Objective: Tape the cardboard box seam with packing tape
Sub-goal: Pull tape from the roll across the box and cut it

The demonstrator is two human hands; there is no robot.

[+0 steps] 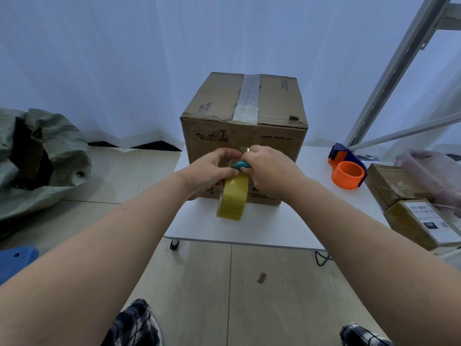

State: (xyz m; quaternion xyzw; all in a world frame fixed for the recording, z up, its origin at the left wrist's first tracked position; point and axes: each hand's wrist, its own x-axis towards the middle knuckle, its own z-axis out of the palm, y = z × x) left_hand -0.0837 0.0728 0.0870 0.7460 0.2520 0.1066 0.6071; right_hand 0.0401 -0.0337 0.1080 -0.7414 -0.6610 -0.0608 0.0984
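Note:
A brown cardboard box stands on a white table, with clear tape running along its top seam and over the near edge. In front of the box's near face hangs a yellowish roll of packing tape. My left hand grips the roll at its top. My right hand is closed around a small teal tool, pressed against the left hand just above the roll. A short bit of clear tape glints between my fingers.
An orange and blue tape dispenser lies on the table at the right. Two smaller cardboard parcels and a pink bag sit at the right edge. A grey-green sack lies on the floor at left. A metal frame rises at right.

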